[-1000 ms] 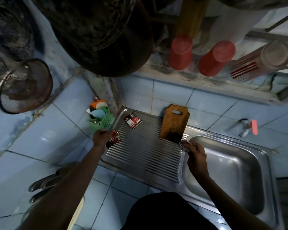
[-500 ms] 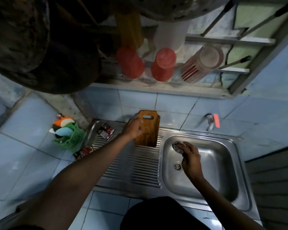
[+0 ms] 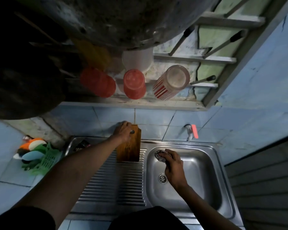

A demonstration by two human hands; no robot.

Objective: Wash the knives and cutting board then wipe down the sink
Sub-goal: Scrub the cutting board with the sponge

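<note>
Here the left hand [image 3: 123, 131] grips the upright cutting board's [image 3: 129, 147] top, just left of the sink basin [image 3: 198, 188], while the right hand [image 3: 172, 166] clutches a scrubber [image 3: 159, 155] inside it.

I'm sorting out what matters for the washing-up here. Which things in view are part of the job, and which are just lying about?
Part of the job:
cutting board, gripped at the top by the left hand
scrubber, held by the right hand
sink
tap

Just lying about:
green basket
red cups
striped glass
</note>
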